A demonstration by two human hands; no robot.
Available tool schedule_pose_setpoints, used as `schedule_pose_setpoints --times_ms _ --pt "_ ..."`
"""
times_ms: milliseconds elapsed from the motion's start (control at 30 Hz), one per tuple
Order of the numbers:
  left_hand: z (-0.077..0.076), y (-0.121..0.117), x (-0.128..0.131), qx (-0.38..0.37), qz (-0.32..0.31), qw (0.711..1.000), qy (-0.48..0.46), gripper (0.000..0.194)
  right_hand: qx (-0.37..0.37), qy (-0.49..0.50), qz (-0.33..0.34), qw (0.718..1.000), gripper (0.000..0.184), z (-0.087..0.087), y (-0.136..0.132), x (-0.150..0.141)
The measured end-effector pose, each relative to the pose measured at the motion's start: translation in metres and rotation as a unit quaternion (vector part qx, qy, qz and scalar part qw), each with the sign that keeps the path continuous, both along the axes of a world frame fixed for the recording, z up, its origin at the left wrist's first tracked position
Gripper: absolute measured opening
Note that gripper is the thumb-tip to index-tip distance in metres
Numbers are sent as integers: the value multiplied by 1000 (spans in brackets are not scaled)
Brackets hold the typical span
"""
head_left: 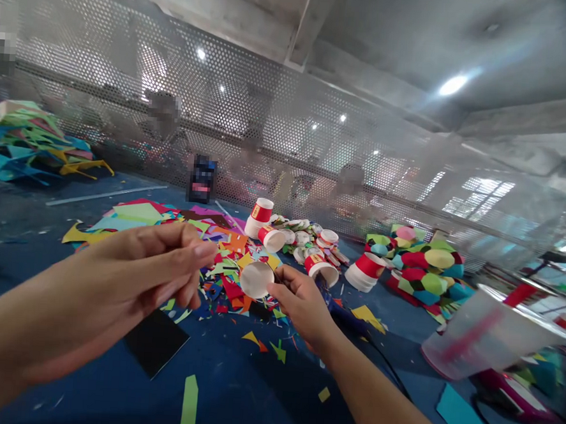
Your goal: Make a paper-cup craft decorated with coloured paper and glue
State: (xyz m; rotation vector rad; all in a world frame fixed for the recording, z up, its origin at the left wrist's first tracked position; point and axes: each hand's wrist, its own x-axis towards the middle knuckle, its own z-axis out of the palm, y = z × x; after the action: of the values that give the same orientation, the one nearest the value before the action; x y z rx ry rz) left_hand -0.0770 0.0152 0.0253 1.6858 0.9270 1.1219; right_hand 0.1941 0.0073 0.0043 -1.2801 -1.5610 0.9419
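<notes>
Evidently pinching a white disc (256,280), probably light and creasable, by its rim (safest hold) with right hand (305,303), above the paper scraps (231,287), with left hand (157,269) curled nearly closed, contents unclear.

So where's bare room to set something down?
Best: blue table between the green strip and small yellow scrap, bottom middle. Also left, lightly specked, between the left arm and upper-left paper heap. Crowded: the middle, scraps and paper cups around and beyond the right hand; and right, translucent tumbler, teal sheet.
</notes>
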Motion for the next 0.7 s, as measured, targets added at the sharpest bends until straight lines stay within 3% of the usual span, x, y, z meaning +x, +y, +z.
schedule_pose_setpoints --times_ms 67,100,167,367,533,600,700 --pt "23 4 16 -61 -29 996 -58 42 1 -3 2 1000 14 0 1 0" --pt "28 10 24 -78 -32 994 -64 46 2 -4 3 1000 13 0 1 0" --pt "23 26 39 -97 -11 994 -47 50 2 -5 2 1000 14 1 1 -1" --pt "-12 54 54 -50 17 998 -43 24 -10 -2 5 1000 14 1 -1 0" --pt "-11 59 42 50 29 997 45 28 -48 -33 53 997 16 3 -3 -1" --pt "-8 62 36 72 26 994 79 23 -61 -67 83 992 15 3 -4 -2" --pt "-7 68 28 90 29 986 135 34 -81 -119 133 981 14 2 -4 -3"
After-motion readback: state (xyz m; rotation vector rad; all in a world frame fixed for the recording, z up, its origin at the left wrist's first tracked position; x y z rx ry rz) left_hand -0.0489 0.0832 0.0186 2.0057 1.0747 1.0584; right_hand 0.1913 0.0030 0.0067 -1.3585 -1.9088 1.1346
